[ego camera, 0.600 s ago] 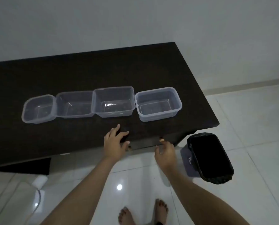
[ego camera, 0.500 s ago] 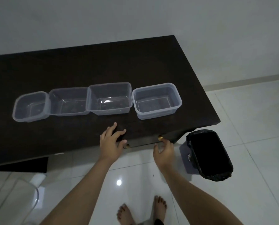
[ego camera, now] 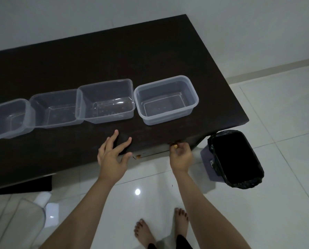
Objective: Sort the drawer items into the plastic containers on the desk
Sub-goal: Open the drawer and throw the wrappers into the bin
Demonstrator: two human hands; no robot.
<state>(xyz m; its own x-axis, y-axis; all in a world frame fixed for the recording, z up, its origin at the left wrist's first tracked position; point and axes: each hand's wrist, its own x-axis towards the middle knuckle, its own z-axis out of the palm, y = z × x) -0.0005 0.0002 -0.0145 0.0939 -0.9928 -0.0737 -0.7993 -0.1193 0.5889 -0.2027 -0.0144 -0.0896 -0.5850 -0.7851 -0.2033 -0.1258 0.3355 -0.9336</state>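
Several clear plastic containers stand in a row on the dark desk (ego camera: 114, 56): a small one (ego camera: 6, 119) at the left, two touching middle ones (ego camera: 54, 108) (ego camera: 107, 101), and one (ego camera: 166, 99) at the right, all with nothing in them. A drawer front (ego camera: 153, 153) shows just under the desk's near edge, with a gold knob (ego camera: 138, 156) at its left and another gold knob (ego camera: 175, 145) at its right. My left hand (ego camera: 112, 155) lies flat with spread fingers on the desk edge. My right hand (ego camera: 181, 155) pinches the right knob.
A black-lined waste bin (ego camera: 234, 159) stands on the white tiled floor right of the desk. A clear chair and white cables (ego camera: 15, 221) sit at the lower left. My bare feet (ego camera: 160, 229) are below the drawer. The white wall runs behind the desk.
My right hand has closed its fingers on the right drawer knob. My left hand has settled on the desk edge. The camera has tilted a little.
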